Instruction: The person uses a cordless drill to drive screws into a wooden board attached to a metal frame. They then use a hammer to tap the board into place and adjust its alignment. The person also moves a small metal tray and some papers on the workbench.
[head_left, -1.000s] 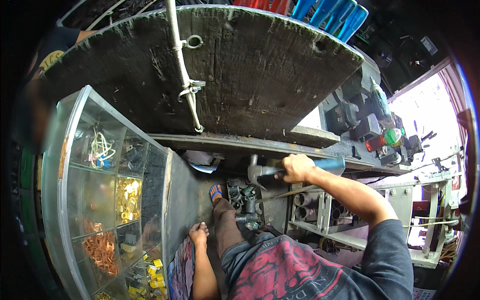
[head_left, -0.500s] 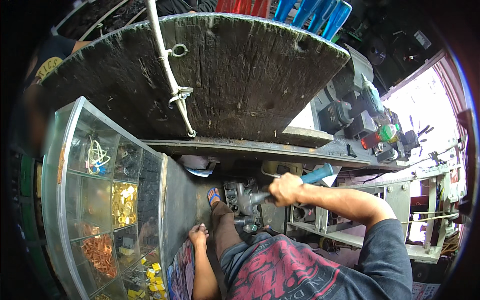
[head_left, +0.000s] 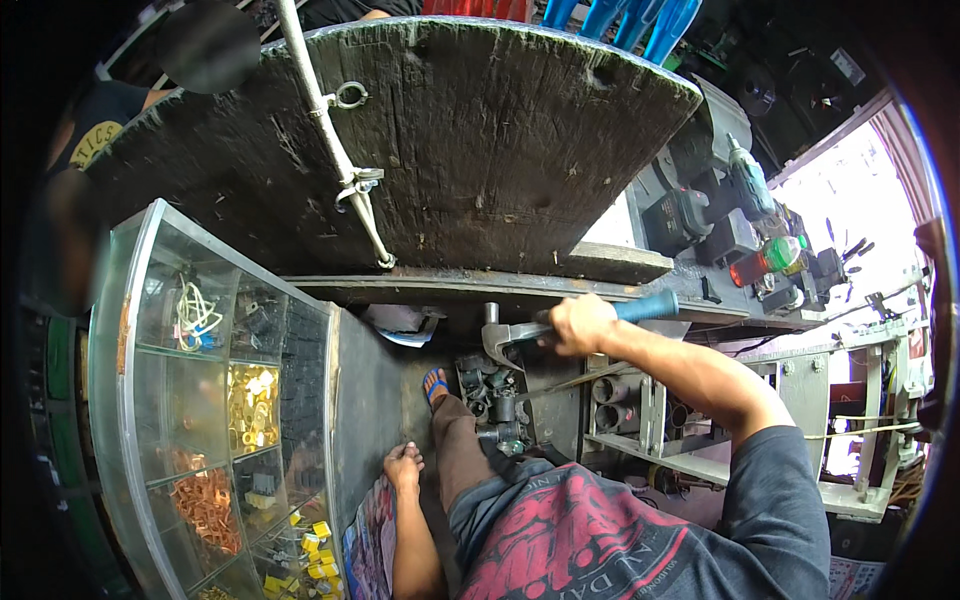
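My right hand is wrapped around the handle of a claw hammer. Its blue grip sticks out past the hand to the right, and the steel head points left, above dark metal motor parts on the floor. Beside my leg, my left hand hangs low with its fingers curled together. Whatever those fingers hold, if anything, is too small to make out. The hammer head is apart from the left hand.
A glass display case with copper, brass and yellow parts stands at the left. A dark wooden board spans the far side. Power tools and a bottle crowd the bench at right, above a metal frame.
My right hand has lifted the hammer up and away from the motor parts, so its head now shows sharply. The left hand has shifted only slightly and stays curled.
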